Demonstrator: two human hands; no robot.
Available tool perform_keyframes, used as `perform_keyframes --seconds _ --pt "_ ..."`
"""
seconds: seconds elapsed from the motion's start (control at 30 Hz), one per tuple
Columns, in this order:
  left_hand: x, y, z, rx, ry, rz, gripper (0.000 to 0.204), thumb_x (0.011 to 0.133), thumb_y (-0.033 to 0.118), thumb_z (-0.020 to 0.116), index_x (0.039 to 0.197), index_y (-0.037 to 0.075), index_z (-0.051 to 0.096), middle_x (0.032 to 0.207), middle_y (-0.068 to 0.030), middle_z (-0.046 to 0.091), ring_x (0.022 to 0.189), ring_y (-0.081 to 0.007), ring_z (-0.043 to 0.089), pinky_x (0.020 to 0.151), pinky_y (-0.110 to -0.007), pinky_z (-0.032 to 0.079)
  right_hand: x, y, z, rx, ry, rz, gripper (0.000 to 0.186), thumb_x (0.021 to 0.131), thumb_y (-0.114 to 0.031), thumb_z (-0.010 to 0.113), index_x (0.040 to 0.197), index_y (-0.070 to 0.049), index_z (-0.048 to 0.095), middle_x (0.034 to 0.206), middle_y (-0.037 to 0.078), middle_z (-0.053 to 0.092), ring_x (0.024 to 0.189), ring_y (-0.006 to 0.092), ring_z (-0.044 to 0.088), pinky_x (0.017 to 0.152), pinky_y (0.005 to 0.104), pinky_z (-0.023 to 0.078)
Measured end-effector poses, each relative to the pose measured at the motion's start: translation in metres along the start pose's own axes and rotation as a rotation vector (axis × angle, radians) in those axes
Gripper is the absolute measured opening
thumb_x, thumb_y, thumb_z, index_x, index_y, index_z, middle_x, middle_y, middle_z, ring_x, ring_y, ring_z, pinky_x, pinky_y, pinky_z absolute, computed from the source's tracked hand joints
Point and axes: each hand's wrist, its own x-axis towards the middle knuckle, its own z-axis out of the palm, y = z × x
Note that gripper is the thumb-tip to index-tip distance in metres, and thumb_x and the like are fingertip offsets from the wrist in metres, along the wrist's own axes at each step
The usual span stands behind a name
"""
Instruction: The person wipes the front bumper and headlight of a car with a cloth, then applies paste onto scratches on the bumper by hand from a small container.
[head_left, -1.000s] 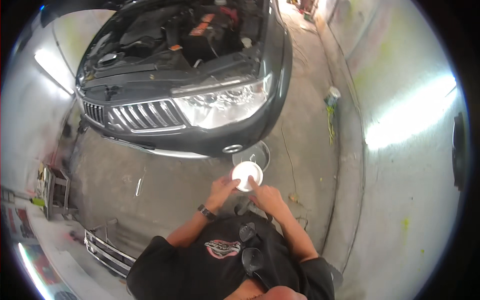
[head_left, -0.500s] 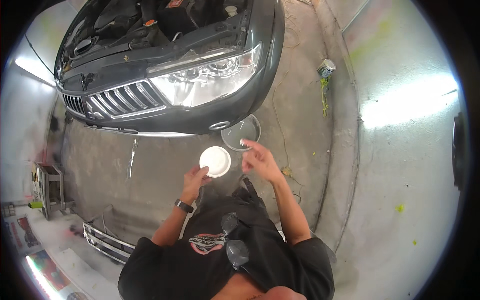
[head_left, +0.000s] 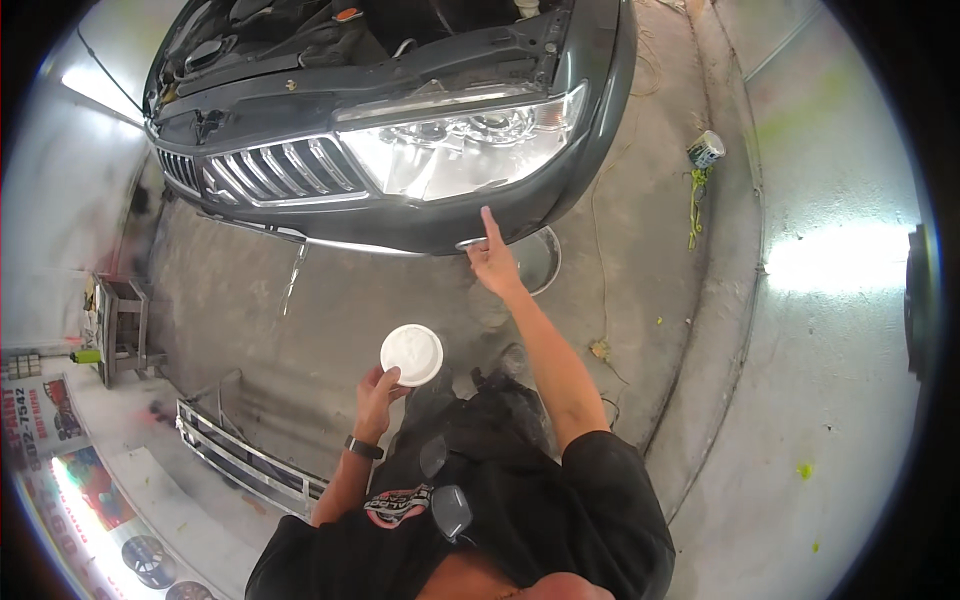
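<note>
My left hand (head_left: 376, 402) grips a shallow round white dish (head_left: 412, 353) by its near edge, thumb on the rim. Whitish material appears to coat the dish's inside. Stretched forward, my right hand (head_left: 495, 264) has its index finger extended at the dark grey bumper (head_left: 400, 226), just under the headlight (head_left: 465, 150). The other fingers are partly curled, and nothing shows held in them. Whether the fingertip touches the bumper, I cannot tell. Above the bumper are the chrome grille (head_left: 290, 170) and the uncovered engine bay.
A round basin (head_left: 545, 262) sits on the floor beneath the bumper's corner. Along the right wall lies a tipped paint can (head_left: 706, 150) with yellow-green spill. At the left stand a small grey stand (head_left: 125, 320) and a metal rack (head_left: 245, 460). A thin cord crosses the floor.
My right hand has reached forward from beside the dish to the bumper; white material showed at its fingertip before. The dish, still in my left hand, is slightly lower and farther left in view.
</note>
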Motion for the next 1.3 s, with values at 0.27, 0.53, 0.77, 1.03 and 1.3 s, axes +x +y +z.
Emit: perform_keyframes --seconds 0.27,0.53,0.77,1.03,1.3 --pt "0.007 0.0 -0.047 -0.018 0.078 -0.03 0.046 0.094 0.025 0.07 0.124 -0.008 0.06 0.108 -0.0126 0.069 0.09 -0.0195 0.07 0.079 -0.034 0.061 0.003 0.01 0.055 -0.249 -0.001 -0.146 0.093 0.093 -0.012 0.065 0.165 -0.024 0.008 0.082 0.01 0.065 0.074 0.0291 0.066 0.074 0.0424 0.054" --pt "0.007 0.012 -0.089 -0.061 0.121 -0.032 0.047 0.092 0.023 0.071 0.123 -0.01 0.06 0.11 -0.0151 0.068 0.095 -0.0227 0.07 0.081 -0.036 0.061 0.012 -0.011 0.132 -0.527 -0.141 -0.151 0.101 0.093 -0.019 0.066 0.164 -0.023 -0.005 0.111 0.024 0.067 0.087 0.0422 0.069 0.075 0.0514 0.056" --pt "0.009 0.02 -0.127 -0.081 0.161 -0.014 0.042 0.095 0.022 0.067 0.124 -0.007 0.06 0.103 -0.0097 0.069 0.083 -0.0162 0.068 0.075 -0.032 0.062 0.012 -0.028 0.169 -0.627 -0.175 -0.068 0.099 0.094 -0.02 0.065 0.164 -0.021 -0.004 0.126 0.027 0.063 0.102 0.0449 0.067 0.086 0.0526 0.055" --pt "0.025 0.022 -0.139 -0.056 0.137 0.01 0.047 0.094 0.024 0.068 0.126 -0.009 0.061 0.11 -0.0132 0.069 0.089 -0.0198 0.068 0.079 -0.035 0.06 0.005 -0.024 0.108 -0.441 0.249 -0.158 0.097 0.093 -0.017 0.066 0.164 -0.013 0.0 0.099 0.021 0.069 0.084 0.04 0.068 0.076 0.049 0.055" --pt "0.041 0.033 -0.07 -0.012 0.035 0.037 0.044 0.094 0.023 0.07 0.122 -0.01 0.061 0.109 -0.0142 0.069 0.092 -0.0206 0.07 0.079 -0.034 0.061 -0.024 0.003 0.009 -0.73 0.07 -0.117 0.075 0.098 -0.032 0.061 0.161 -0.01 0.025 0.1 0.023 0.071 0.079 0.0429 0.069 0.073 0.0517 0.054"
